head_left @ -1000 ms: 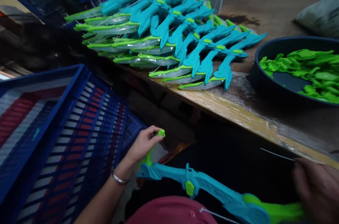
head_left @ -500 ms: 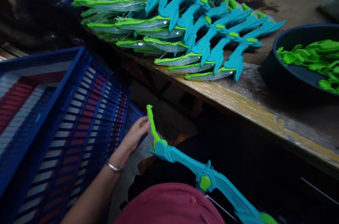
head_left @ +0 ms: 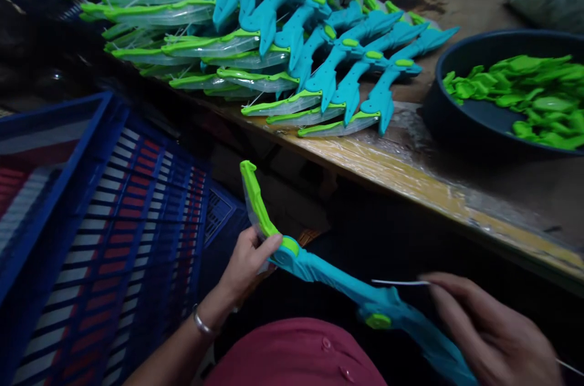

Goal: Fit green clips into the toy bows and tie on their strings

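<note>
I hold a teal toy bow [head_left: 347,289] with green limb tips across my lap. My left hand [head_left: 246,261] is closed around the bow's left end, just below its upright green tip [head_left: 253,197]. My right hand [head_left: 490,331] is at the lower right beside the bow's other half, its fingers pinched on a thin white string [head_left: 396,282] that runs leftward over the bow. The bow's right end is hidden under that hand.
A big pile of finished teal and green bows [head_left: 274,39] covers the wooden table [head_left: 410,182] ahead. A dark round basin [head_left: 460,124] of green plastic parts sits at the right. A blue slatted crate [head_left: 91,234] stands at my left.
My left hand has slid down from the green tip to grip the bow's joint. My right hand has come back into view, holding the string. The view has shifted slightly.
</note>
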The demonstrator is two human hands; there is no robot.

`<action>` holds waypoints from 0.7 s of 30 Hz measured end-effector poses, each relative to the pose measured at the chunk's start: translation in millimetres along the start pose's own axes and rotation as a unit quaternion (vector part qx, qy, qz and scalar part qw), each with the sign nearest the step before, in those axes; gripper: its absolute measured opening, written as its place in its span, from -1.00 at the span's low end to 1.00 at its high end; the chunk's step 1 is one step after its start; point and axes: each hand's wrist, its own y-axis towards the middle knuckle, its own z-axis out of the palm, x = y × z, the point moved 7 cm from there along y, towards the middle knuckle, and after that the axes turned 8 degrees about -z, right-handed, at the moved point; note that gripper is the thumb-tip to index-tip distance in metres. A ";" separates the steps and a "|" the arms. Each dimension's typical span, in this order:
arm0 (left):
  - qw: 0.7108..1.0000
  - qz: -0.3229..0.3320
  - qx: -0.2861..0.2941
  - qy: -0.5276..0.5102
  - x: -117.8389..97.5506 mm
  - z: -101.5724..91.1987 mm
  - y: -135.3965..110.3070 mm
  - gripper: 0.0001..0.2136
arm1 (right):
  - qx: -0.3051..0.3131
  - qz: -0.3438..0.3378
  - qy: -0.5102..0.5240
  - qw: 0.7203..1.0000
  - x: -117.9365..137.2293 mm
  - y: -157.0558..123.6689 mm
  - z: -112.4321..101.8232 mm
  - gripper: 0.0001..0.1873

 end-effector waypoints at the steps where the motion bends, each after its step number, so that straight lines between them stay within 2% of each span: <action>1: 0.998 0.057 0.018 0.007 -15.1 7.2 -7.1 -0.70 | 0.025 -0.009 0.067 0.997 26.0 17.4 12.2 -0.78; 2: 0.991 0.131 0.037 0.017 -31.5 14.2 -15.6 -0.78 | 0.046 -0.013 0.129 0.990 50.4 35.5 22.8 -0.78; 4: 0.954 0.287 0.067 0.051 -60.6 25.3 -35.5 -0.91 | 0.083 -0.040 0.227 0.970 91.5 69.5 40.9 -0.69; 5: 0.933 0.344 0.073 0.073 -69.9 28.8 -44.1 -0.92 | 0.097 -0.049 0.247 0.963 103.7 82.8 49.5 -0.68; 7: 0.905 0.409 0.053 0.102 -79.9 29.5 -54.7 -0.89 | 0.114 -0.054 0.266 0.956 111.4 98.8 68.7 -0.68; 10: 0.892 0.442 0.008 0.094 -83.8 23.7 -61.9 -0.86 | 0.171 -0.008 0.307 0.936 94.6 97.1 108.1 -0.70; 12: 0.893 0.442 0.000 0.090 -83.2 23.4 -64.0 -0.83 | 0.225 0.048 0.360 0.904 79.4 86.4 133.3 -0.77; 13: 0.895 0.437 0.005 0.091 -82.6 24.8 -64.1 -0.82 | 0.259 0.080 0.390 0.880 74.1 80.0 144.0 -0.76; 14: 0.894 0.438 0.009 0.089 -82.7 26.0 -64.5 -0.79 | 0.300 0.111 0.422 0.848 71.0 72.9 153.2 -0.67; 17: 0.879 0.470 -0.002 0.075 -84.6 27.2 -64.5 -0.71 | 0.400 0.202 0.499 0.741 69.8 54.1 167.7 -0.39; 19: 0.869 0.490 -0.009 0.066 -84.4 28.1 -61.5 -0.68 | 0.409 0.244 0.538 0.696 69.8 48.8 168.9 -0.37; 21: 0.866 0.496 0.000 0.062 -81.9 30.5 -57.3 -0.71 | 0.391 0.270 0.564 0.676 68.3 46.9 168.7 -0.42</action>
